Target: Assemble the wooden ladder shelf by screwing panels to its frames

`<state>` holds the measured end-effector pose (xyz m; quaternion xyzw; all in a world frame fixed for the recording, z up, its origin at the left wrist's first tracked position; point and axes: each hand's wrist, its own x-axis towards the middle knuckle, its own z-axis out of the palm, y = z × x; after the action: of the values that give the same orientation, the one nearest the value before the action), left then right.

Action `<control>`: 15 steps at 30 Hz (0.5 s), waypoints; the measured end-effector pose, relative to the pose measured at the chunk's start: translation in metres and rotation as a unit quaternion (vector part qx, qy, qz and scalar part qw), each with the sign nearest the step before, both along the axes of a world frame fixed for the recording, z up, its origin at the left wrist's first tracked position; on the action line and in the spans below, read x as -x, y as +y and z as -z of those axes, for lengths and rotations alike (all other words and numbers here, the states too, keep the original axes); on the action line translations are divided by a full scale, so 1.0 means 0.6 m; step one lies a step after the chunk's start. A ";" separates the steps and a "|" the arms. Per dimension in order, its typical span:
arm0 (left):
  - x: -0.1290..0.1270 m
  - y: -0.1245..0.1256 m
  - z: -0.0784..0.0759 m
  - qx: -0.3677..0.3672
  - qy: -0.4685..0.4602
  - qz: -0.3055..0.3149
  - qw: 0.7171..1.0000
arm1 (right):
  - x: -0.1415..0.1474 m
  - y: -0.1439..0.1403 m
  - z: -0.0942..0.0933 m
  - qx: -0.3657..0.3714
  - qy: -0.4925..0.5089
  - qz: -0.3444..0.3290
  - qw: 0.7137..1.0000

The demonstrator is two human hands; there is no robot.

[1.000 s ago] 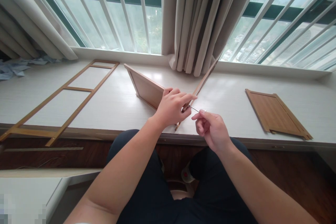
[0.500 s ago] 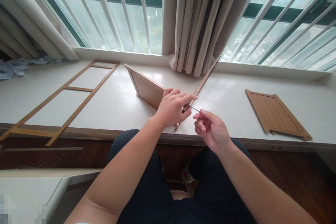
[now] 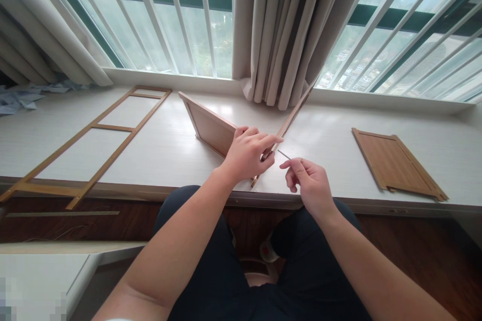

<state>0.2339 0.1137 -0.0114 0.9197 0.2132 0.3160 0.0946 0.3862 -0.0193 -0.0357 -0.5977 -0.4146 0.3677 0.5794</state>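
My left hand (image 3: 250, 155) is closed around the corner where a framed wooden panel (image 3: 209, 125) meets a long, narrow wooden frame (image 3: 295, 113). The panel stands on its edge to the left, and the frame slants up and away to the right. Its fingers hide the joint itself. Between the thumb and fingers of my right hand (image 3: 311, 178) is a thin metal rod (image 3: 284, 154), perhaps a hex key. The rod's tip points at the joint but sits slightly apart from it.
On the white ledge (image 3: 327, 160) at left lies a ladder-like wooden frame (image 3: 113, 128), its near end over the front edge. A slatted wooden panel (image 3: 399, 163) lies at right. Behind are curtains (image 3: 278, 30) and barred windows. Crumpled paper (image 3: 22, 98) sits far left.
My right hand has drawn back to the right with the thin rod, whose tip has come away from the joint. My left hand and the wooden parts have stayed in place.
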 end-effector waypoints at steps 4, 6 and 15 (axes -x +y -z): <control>0.000 0.001 -0.001 -0.003 0.005 0.001 1.000 | -0.018 -0.006 0.013 -0.063 -0.284 0.022 0.956; 0.000 0.001 -0.001 -0.004 0.008 0.001 1.000 | -0.023 -0.005 0.017 -0.090 -0.372 0.024 0.924; -0.001 0.002 0.001 -0.008 -0.003 0.001 1.000 | -0.026 0.008 0.020 -0.151 -0.467 0.051 0.870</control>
<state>0.2343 0.1149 -0.0118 0.9196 0.2094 0.3204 0.0884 0.4019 -0.0144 -0.0477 -0.6250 -0.6563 -0.0512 0.4197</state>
